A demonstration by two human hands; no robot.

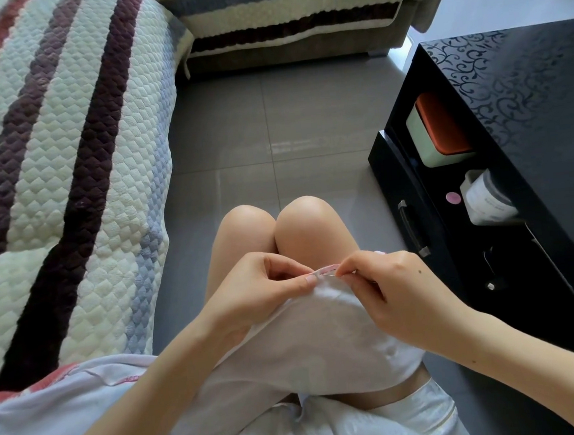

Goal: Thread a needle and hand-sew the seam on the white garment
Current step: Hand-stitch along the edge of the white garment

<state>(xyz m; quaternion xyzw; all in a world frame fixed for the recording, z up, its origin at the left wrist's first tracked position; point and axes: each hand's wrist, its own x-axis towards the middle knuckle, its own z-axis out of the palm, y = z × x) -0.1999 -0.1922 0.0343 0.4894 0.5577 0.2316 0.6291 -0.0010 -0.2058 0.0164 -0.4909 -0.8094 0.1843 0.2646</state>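
The white garment [309, 346] is draped over my lap, its pink-trimmed seam edge [327, 269] lifted between both hands above my knees. My left hand [260, 288] pinches the edge with thumb and fingers. A short way to its right, my right hand [391, 291] pinches a thin needle [329, 275] that lies in the seam. The thread is too fine to make out.
A quilted striped sofa cover [62, 173] fills the left side. A black glossy coffee table [520, 151] stands at the right, with an orange-lidded box [440, 129] and a white container [486, 198] on its lower shelf. Grey tiled floor [271, 126] lies ahead.
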